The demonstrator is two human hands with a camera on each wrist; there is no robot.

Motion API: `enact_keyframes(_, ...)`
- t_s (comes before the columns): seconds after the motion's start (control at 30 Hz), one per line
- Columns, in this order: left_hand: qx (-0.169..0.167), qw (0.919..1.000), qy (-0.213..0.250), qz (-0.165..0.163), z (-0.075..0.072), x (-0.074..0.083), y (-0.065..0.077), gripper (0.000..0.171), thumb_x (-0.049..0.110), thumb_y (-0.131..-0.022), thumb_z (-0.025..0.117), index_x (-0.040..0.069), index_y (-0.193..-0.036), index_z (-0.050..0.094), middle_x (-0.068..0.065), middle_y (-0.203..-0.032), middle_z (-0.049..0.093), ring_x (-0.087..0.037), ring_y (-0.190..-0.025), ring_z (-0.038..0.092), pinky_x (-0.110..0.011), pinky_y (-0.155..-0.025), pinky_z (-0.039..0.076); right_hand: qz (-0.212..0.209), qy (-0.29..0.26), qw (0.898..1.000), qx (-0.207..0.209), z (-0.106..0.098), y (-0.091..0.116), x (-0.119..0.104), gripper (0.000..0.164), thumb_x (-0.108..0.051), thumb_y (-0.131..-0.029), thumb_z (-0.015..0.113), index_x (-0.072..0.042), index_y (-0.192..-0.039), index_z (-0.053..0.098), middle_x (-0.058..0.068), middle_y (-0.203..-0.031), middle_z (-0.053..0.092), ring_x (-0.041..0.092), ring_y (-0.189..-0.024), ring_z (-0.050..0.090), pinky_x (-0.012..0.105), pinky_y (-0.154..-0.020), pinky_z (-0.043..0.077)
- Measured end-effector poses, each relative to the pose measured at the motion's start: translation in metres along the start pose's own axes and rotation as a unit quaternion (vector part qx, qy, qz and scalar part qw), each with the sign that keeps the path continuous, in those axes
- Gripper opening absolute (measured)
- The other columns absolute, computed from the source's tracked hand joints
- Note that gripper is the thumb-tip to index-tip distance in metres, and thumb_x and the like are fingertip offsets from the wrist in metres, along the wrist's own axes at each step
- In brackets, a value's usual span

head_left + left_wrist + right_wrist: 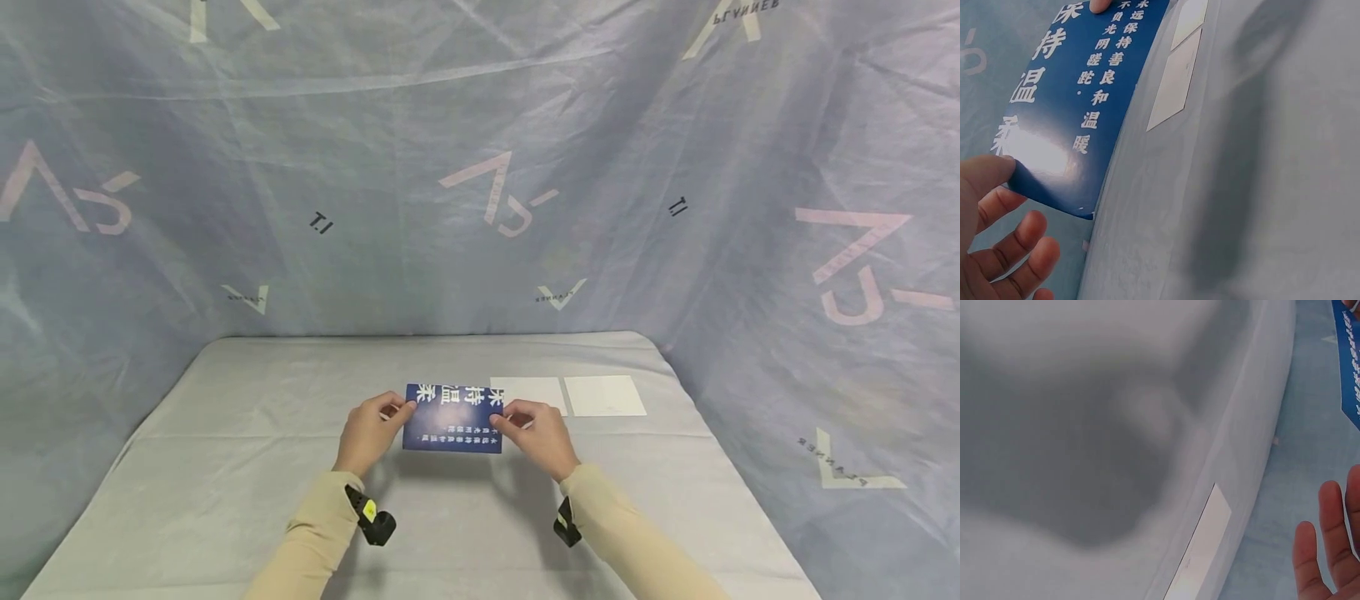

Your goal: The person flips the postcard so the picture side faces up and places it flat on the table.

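Observation:
A blue card (453, 422) printed with white Chinese characters is held up above the table, sideways on in the head view. My left hand (372, 432) pinches its left end, thumb on the printed face. In the left wrist view, the thumb (986, 170) presses near a corner while the other fingers curve loosely below. At the opposite end, my right hand (538, 433) grips the card between thumb and index finger. Only part of that hand's fingers (1333, 537) shows in the right wrist view, with the card's edge (1349, 369) at the top right.
Two white cards lie side by side toward the table's far right, the left one (536, 392) partly behind my right hand and the other (604, 396) fully visible. A grey cloth covers the table (247, 450). Printed fabric curtains (405, 183) hang around its back and sides.

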State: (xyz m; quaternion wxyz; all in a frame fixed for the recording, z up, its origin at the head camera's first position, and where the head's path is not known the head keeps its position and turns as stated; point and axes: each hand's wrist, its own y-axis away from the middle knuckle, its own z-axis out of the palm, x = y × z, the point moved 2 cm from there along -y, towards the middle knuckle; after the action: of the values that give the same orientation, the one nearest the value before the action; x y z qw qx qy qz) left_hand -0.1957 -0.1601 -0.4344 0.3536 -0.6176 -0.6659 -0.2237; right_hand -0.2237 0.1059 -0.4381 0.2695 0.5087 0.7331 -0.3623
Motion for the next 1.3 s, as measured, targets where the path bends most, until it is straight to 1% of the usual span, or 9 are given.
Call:
enact_keyframes(0.13,0.003,1.0,-0.005,-0.001,-0.003,-0.002,0.001,0.018,0.028,-0.098,0.068,0.011,-0.096,0.072,-0.008,-0.095,0.072,-0.027,-0.09,0.064,-0.043,-0.073,0.05,0.008,0.004,1.0,-0.003,0.005,-0.001,-0.001,0.015,-0.026,-0.088,0.081,-0.019,-0.077,0.072,-0.007,-0.078,0.072,0.01,-0.075,0.062,0.035,-0.074,0.049)
enact_keyframes(0.23,0.005,1.0,-0.007,-0.001,-0.005,-0.004,0.0,0.019,0.028,-0.098,0.068,0.01,-0.096,0.072,-0.009,-0.095,0.072,-0.027,-0.09,0.064,-0.044,-0.074,0.05,0.0,0.007,1.0,-0.001,0.008,-0.002,-0.002,0.016,-0.026,-0.088,0.081,-0.019,-0.077,0.072,-0.006,-0.077,0.072,0.01,-0.074,0.062,0.035,-0.073,0.049)
enact_keyframes(0.37,0.005,0.9999,-0.011,-0.01,-0.007,-0.01,-0.001,0.021,0.03,-0.098,0.068,0.01,-0.098,0.073,-0.009,-0.095,0.071,-0.027,-0.09,0.064,-0.043,-0.074,0.049,-0.009,0.005,1.0,-0.006,0.013,-0.004,-0.004,0.017,-0.027,-0.088,0.08,-0.019,-0.076,0.072,-0.007,-0.077,0.072,0.01,-0.073,0.062,0.034,-0.073,0.049)
enact_keyframes(0.5,0.004,0.9995,-0.015,-0.028,-0.012,-0.016,0.0,0.022,0.031,-0.098,0.067,0.01,-0.1,0.073,-0.01,-0.096,0.071,-0.028,-0.09,0.063,-0.043,-0.073,0.048,-0.016,0.0,1.0,-0.023,0.02,-0.004,-0.006,0.016,-0.028,-0.089,0.08,-0.02,-0.077,0.072,-0.009,-0.077,0.071,0.009,-0.074,0.062,0.034,-0.074,0.05)
enact_keyframes(0.67,0.006,0.9993,-0.018,-0.031,-0.017,-0.023,0.002,0.023,0.03,-0.099,0.066,0.008,-0.1,0.072,-0.012,-0.097,0.071,-0.03,-0.091,0.064,-0.047,-0.074,0.049,-0.021,-0.013,0.999,-0.04,0.029,-0.005,-0.01,0.013,-0.026,-0.09,0.078,-0.019,-0.079,0.074,-0.01,-0.075,0.07,0.007,-0.071,0.062,0.032,-0.073,0.05)
enact_keyframes(0.8,0.007,0.9989,-0.022,-0.041,-0.02,-0.029,0.002,0.025,0.031,-0.099,0.066,0.007,-0.101,0.072,-0.014,-0.098,0.071,-0.031,-0.093,0.064,-0.048,-0.076,0.05,-0.023,-0.012,0.998,-0.049,0.036,-0.006,-0.013,0.012,-0.025,-0.09,0.078,-0.018,-0.08,0.074,-0.011,-0.074,0.069,0.006,-0.069,0.06,0.031,-0.071,0.049)
enact_keyframes(0.87,0.008,0.9985,-0.026,-0.047,-0.022,-0.033,0.003,0.025,0.031,-0.099,0.065,0.007,-0.101,0.072,-0.014,-0.098,0.071,-0.031,-0.093,0.064,-0.047,-0.075,0.049,-0.026,-0.01,0.998,-0.051,0.039,-0.006,-0.015,0.012,-0.025,-0.089,0.078,-0.017,-0.08,0.074,-0.01,-0.074,0.068,0.006,-0.068,0.059,0.03,-0.069,0.049)
enact_keyframes(1.1,0.012,0.998,-0.032,-0.053,-0.031,-0.042,0.004,0.026,0.031,-0.099,0.066,0.006,-0.101,0.072,-0.014,-0.095,0.07,-0.029,-0.085,0.063,-0.038,-0.065,0.045,-0.037,-0.006,0.998,-0.05,0.054,-0.008,-0.02,0.013,-0.024,-0.088,0.078,-0.015,-0.079,0.074,-0.009,-0.073,0.067,0.004,-0.067,0.056,0.026,-0.066,0.047)
enact_keyframes(1.3,0.018,0.997,-0.042,-0.062,-0.039,-0.053,0.008,0.027,0.031,-0.099,0.065,0.005,-0.103,0.072,-0.013,-0.093,0.07,-0.029,-0.083,0.062,-0.038,-0.066,0.043,-0.018,0.003,0.997,-0.068,0.069,-0.009,-0.025,0.016,-0.028,-0.089,0.078,-0.016,-0.08,0.074,-0.01,-0.071,0.065,0.004,-0.065,0.052,0.025,-0.065,0.044)
